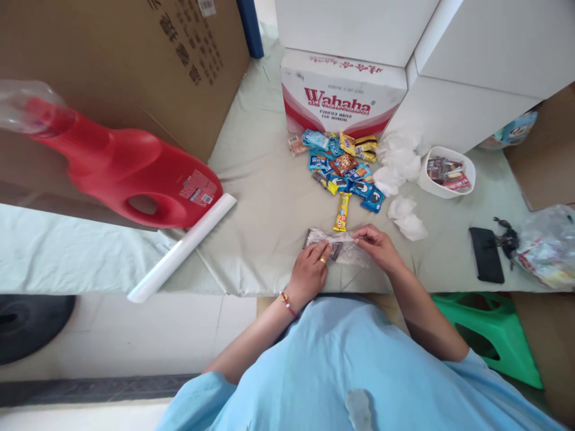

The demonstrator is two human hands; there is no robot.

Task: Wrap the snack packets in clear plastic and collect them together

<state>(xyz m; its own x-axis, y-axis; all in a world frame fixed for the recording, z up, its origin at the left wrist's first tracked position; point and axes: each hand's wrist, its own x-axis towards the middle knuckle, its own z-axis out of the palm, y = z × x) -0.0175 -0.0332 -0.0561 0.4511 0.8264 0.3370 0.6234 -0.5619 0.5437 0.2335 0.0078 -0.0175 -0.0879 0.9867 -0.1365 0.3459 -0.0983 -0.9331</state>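
A crinkled clear plastic bag (353,254) with a dark packet partly under it lies near the table's front edge. My left hand (311,268), with a ring and a red bracelet, presses its closed fingers down on the bag's left part. At the right, my right hand (376,244) pinches the bag's upper edge between thumb and fingers. Just beyond the bag lies a yellow snack stick packet (342,212). Behind it is a pile of small wrapped snacks (345,164), mostly blue with some yellow and brown. What the dark packet holds cannot be made out.
Crumpled white tissues (406,216) and a white tub (445,190) of packets are right of the pile. A Wahaba-type carton (344,99) stands behind. Left are a red detergent bottle (148,170) and a white roll (184,248); far right, a black phone (487,254).
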